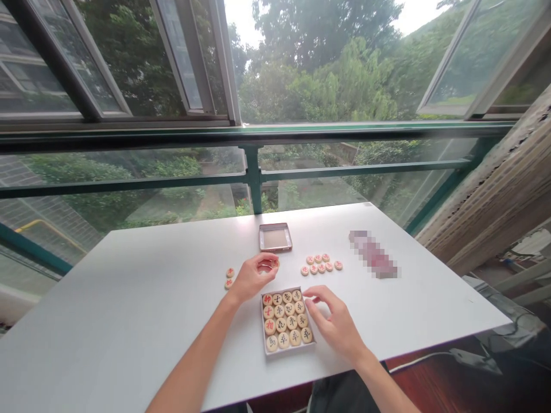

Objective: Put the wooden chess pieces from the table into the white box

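With bare left forearm (198, 355) and right forearm (383, 378) stretched over the white desk (150, 287), seems to pinch a disc (276, 265), mostly hidden, between left hand (258, 274) thumb and fingers, beyond the open box (289, 347) of sixteen lettered pieces (281, 325). Best to grip lightly by the rim, clear of the filled rows. Curls the left fingers into a ring; holds the right hand (333, 321) low beside the box's far right corner, thumb and forefinger parted, cannot tell whether touching.

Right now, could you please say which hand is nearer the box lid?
The left hand, just in front of the box lid; the right hand is farther off, beside the xiangqi box.
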The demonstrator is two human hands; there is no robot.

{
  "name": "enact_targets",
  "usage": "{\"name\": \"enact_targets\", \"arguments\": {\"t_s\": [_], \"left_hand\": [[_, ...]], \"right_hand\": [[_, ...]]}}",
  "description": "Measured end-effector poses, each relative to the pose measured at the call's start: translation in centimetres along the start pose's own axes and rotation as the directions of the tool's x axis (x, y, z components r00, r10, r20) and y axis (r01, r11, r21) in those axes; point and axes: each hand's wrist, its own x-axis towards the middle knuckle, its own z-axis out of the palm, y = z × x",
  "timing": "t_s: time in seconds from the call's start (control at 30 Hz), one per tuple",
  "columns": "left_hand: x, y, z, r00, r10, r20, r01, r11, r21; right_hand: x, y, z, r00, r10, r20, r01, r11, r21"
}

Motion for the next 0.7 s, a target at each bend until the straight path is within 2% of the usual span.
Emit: {"name": "enact_targets", "arguments": {"t_s": [0.2, 0.4, 0.5, 0.7], "left_hand": [[-1.0, 0.4, 0.1, 1.000, 0.015, -0.026, -0.017, 0.999, -0.049], [-1.0, 0.3, 0.0, 0.999, -0.005, -0.051, 0.000, 0.995, -0.101], [-1.0, 0.3, 0.3, 0.996, -0.020, -0.084, 0.012, 0.995, -0.097], [-1.3, 0.4, 1.8, 0.984, -0.016, -0.176, 0.004, 0.997, -0.071]], "right_hand": [[6.6, -1.4, 0.7, 0.986, -0.158, 0.050, 0.158, 0.987, 0.002], [12.0, -1.2, 1.9, 0.982, -0.187, 0.005, 0.187, 0.982, 0.027], [12.7, -0.4, 2.3, 0.986, -0.166, -0.005, 0.166, 0.985, 0.042], [11.5, 0.9, 2.9, 0.983, -0.174, 0.064, 0.173, 0.985, 0.023]]}}
